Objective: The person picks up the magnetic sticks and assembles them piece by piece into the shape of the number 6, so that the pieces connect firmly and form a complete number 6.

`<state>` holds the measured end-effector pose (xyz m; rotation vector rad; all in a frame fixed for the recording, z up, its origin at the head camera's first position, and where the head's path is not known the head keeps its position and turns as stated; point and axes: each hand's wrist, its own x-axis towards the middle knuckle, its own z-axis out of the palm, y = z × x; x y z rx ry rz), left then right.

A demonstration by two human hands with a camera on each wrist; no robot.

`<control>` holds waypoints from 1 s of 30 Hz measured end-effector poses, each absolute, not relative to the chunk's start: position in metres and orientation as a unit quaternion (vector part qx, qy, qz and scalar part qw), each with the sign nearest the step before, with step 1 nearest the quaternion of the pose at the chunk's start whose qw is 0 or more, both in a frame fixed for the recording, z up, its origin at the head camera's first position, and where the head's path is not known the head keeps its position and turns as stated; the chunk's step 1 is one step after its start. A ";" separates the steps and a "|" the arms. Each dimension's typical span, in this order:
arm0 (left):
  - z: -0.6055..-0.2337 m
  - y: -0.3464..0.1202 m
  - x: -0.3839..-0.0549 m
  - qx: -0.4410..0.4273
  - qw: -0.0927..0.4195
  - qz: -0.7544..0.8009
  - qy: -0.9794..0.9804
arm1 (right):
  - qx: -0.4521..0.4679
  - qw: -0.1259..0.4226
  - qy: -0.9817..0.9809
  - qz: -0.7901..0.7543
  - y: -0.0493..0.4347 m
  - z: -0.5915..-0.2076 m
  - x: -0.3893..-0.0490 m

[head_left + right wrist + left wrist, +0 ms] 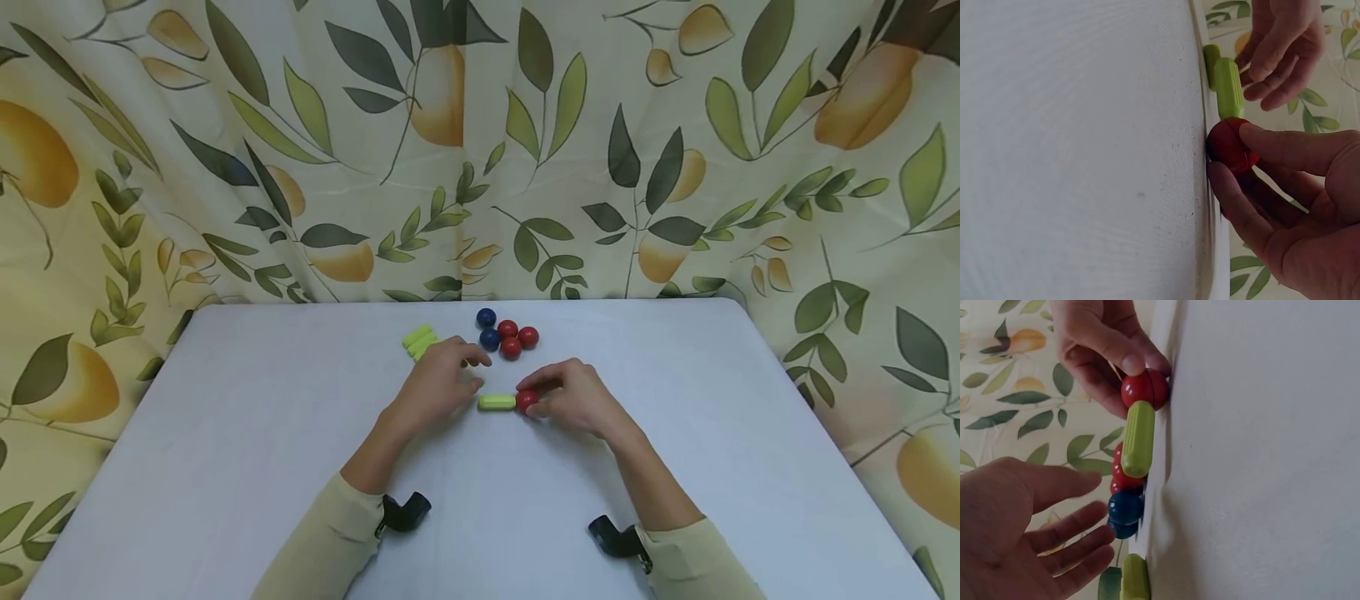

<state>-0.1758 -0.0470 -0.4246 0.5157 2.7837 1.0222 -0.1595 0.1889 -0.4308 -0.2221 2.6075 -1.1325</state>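
My right hand [573,398] pinches a red ball [1230,145] between thumb and fingers, low over the white table. A ribbed lime-green rod [497,403] lies end-on against that ball, pointing left; in the left wrist view the rod [1139,439] meets the ball's side. Just left of the rod, my left hand [441,379] hovers with loosely bent fingers and nothing between them. Behind the hands sit two blue balls [489,339] and several red balls [511,347] in a cluster. More green rods [418,337] lie beyond the left hand, partly hidden by it.
The white tabletop [247,433] ends at a far edge just behind the balls. A curtain [555,183] printed with leaves and fruit hangs behind it. Black wrist cameras [405,512] are strapped at both sleeves.
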 end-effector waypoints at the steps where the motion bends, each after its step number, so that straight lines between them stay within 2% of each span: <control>1: -0.425 -0.047 -0.177 0.164 0.063 0.345 0.922 | -0.077 0.146 0.903 -0.397 0.189 -0.431 -0.159; 6: -0.426 -0.045 -0.189 0.141 0.056 0.368 0.917 | -0.076 0.153 0.897 -0.407 0.187 -0.430 -0.157; 16: -0.435 -0.034 -0.217 0.152 0.031 0.382 0.911 | -0.071 0.149 0.897 -0.409 0.190 -0.430 -0.158; 30: -0.444 -0.023 -0.232 0.161 0.023 0.377 0.912 | -0.067 0.150 0.898 -0.408 0.191 -0.429 -0.158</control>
